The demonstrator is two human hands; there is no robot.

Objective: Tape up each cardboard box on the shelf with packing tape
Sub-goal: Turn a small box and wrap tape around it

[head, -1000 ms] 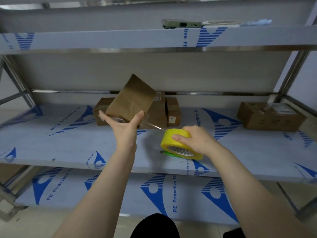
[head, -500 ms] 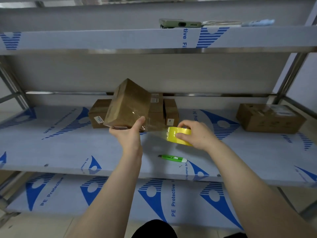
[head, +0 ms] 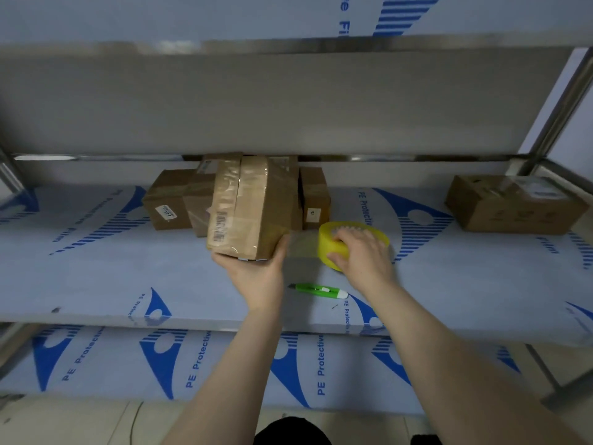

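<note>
the box (head: pixel 253 207) above the left hand (head: pixel 256 274) is plain brown cardboard, shiny where clear tape bands cross it. on its left face there's a pale label (head: pixel 220 227) with black barcode bars. under the right hand (head: pixel 362 252) the tape roll (head: pixel 330 245) is bright yellow, with paler flecks along its upper rim. the strip (head: pixel 303 247) running from it toward the left hand looks faintly yellow and see-through. just below, between both hands, the knife (head: pixel 316 290) is lime green with a white end. the shelf (head: pixel 96 271) under them is pale blue-grey film printed with blue fin shapes, blue striped bars and blue lettering. beyond the left hand the stacked boxes (head: pixel 167 203) are brown, two showing small white labels. well off to the right hand's outer side sits the far box (head: pixel 513 205), brown too.
</note>
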